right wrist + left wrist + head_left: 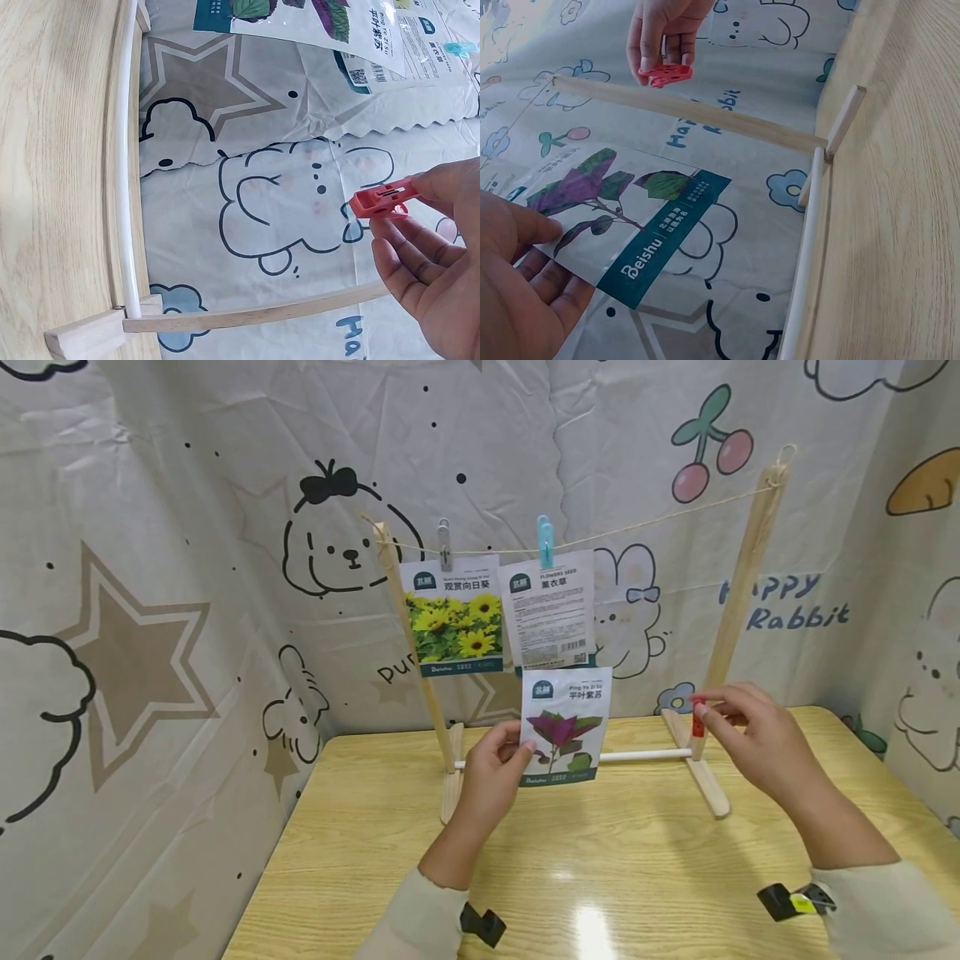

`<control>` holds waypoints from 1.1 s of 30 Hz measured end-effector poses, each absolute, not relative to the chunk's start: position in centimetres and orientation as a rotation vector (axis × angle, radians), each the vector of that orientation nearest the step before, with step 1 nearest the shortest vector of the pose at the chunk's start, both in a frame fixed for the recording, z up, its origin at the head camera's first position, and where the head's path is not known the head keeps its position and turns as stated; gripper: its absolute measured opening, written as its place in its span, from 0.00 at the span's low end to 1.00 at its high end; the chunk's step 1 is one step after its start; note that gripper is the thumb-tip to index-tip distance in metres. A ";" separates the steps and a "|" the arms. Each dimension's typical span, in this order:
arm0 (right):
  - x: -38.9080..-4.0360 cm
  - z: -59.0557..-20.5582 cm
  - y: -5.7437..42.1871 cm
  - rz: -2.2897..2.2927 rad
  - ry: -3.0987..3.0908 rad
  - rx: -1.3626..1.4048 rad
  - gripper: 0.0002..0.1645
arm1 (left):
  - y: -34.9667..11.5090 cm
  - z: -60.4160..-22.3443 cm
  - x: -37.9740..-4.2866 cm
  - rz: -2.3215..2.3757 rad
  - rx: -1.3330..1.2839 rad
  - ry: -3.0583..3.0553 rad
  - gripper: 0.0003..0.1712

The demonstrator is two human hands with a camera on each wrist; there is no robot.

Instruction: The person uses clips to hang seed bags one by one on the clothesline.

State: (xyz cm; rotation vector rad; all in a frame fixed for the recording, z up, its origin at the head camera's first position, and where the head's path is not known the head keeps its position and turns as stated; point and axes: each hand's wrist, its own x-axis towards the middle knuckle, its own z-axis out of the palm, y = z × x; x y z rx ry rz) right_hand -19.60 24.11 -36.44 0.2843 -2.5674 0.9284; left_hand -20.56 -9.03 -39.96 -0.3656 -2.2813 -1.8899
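Observation:
My left hand (491,768) pinches a seed packet (564,718) with purple leaves printed on it, held upright in front of the rack. Between thumb and fingers of my right hand (765,743) is a red clothespin (699,718), near the right post; the right wrist view shows the clothespin (381,199) from close by. A string (660,520) runs between two wooden posts. From it hang a sunflower seed packet (453,618) under a grey clothespin (445,545) and a lavender packet (551,606), text side forward, under a blue clothespin (545,541).
The right post (738,585) and left post (412,635) stand on wooden feet, joined low down by a white rod (645,756). Beneath is a wood-grain table (360,860). A cartoon-printed cloth (187,527) hangs behind and at the sides.

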 end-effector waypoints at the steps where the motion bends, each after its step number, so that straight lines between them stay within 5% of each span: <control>1: -19.6 -36.3 24.1 0.928 -2.567 0.288 0.18 | -9.0 -39.9 -20.5 -1.892 -0.370 -2.282 0.13; 33: -19.4 -34.9 23.6 0.901 -2.503 0.311 0.16 | -8.2 -38.3 -21.1 -1.879 -0.380 -2.310 0.12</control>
